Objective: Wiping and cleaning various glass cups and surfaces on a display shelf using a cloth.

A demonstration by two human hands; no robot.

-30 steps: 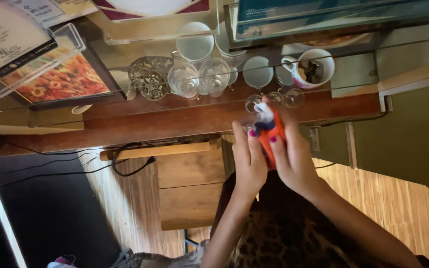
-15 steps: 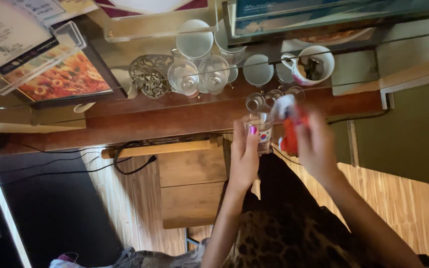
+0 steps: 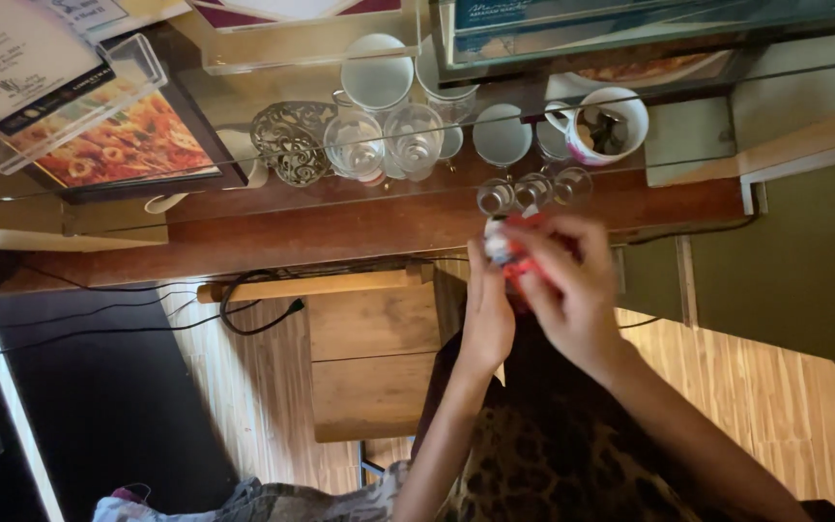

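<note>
My left hand and right hand both grip a small red item before the shelf; it looks light and rigid, best pinched at its sides.

Both hands, left hand and right hand, clasp a small red-and-white object beside the wooden counter.
</note>
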